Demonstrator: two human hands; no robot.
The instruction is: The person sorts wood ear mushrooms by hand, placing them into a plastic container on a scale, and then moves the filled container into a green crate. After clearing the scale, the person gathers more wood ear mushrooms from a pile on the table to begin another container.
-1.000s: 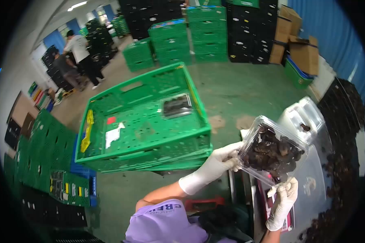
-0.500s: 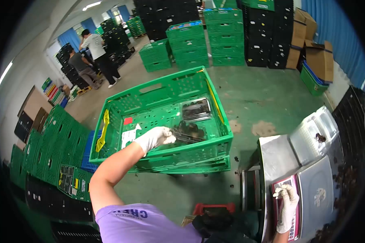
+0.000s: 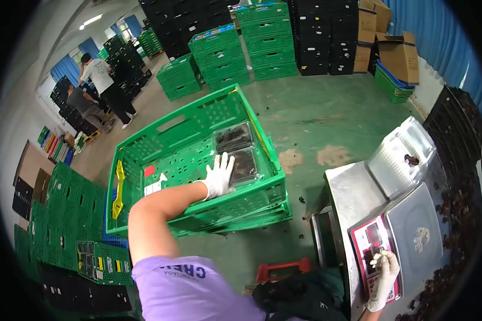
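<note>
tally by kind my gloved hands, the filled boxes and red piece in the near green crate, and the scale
Gloved hands: 2 (left hand, right hand)
Filled boxes: 2 (far box, near box)
Red piece: 1
Scale: 1
Total: 6

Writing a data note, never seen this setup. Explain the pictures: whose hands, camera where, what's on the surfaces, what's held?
There is no robot here: one person works with two gloved hands. Every picture comes from one head-worn camera looking forward and down. The left hand is spread inside a green crate, at the nearer clear box of two lying there; whether it presses on that box is unclear. The right hand is at the front of what looks like a scale on a metal table, with clear trays beside it. Neither hand visibly holds anything.
</note>
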